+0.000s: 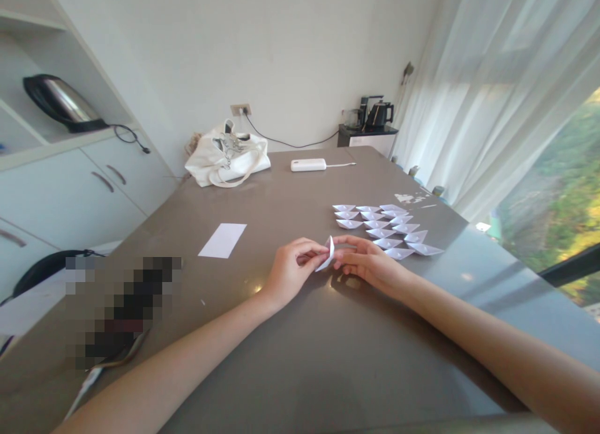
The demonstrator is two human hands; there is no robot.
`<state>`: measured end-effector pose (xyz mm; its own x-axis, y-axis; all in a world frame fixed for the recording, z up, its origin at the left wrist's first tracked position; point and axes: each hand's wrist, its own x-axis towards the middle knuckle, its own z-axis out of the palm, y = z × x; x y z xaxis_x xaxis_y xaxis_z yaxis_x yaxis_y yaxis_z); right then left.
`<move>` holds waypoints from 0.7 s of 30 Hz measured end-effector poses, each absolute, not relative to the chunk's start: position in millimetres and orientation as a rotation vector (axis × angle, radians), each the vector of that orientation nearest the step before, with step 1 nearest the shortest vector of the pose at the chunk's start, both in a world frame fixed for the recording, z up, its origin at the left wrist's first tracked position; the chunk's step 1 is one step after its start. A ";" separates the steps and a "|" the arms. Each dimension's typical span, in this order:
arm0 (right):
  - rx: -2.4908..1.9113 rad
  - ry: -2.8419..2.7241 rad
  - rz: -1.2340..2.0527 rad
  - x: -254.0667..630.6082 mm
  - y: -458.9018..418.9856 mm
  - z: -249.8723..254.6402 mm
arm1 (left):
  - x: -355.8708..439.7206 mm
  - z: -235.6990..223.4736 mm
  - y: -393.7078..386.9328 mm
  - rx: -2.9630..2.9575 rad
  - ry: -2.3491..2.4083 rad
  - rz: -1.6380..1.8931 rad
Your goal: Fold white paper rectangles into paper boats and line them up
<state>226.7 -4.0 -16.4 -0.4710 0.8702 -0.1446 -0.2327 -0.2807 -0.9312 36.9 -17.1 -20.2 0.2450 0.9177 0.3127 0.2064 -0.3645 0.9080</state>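
Note:
A small folded white paper boat (329, 256) is raised a little above the table, tilted on end between my hands. My left hand (293, 268) is closed, pinching its left side between thumb and fingers. From the right, my right hand (370, 264) reaches toward the same boat with its fingers apart and slightly curved. Its fingertips are at the boat's right edge; whether they touch it is hard to make out. Beyond my right hand, several finished paper boats (375, 224) stand in slanting rows. A flat white sheet of paper (223, 241) lies to the left of my hands.
On the brown table (281, 196) a white bag (229, 156) and a white power bank (308, 165) with a short cable lie toward the back. A blurred dark object (135, 309) is at the left. Behind are a kettle (379, 115) and, on the right, a curtain (450, 102).

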 end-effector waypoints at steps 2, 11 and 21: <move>-0.877 -1.163 1.863 227.0 -3.9 -15.6 | 35.6 -18.5 -16.7 1.762 1.042 1.175; -0.825 -1.173 1.948 231.5 -3.2 -14.1 | 34.1 -18.9 -13.9 1.691 1.057 1.223; -0.868 -1.288 1.881 226.6 -6.9 -13.5 | 38.8 -11.9 -26.2 1.915 1.063 1.104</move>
<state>226.6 -6.9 -13.5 -0.5405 0.8292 -0.1427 -0.1670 -0.2719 -0.9477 38.8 -26.2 -11.9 0.3080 0.8857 0.3475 0.3136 -0.4394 0.8418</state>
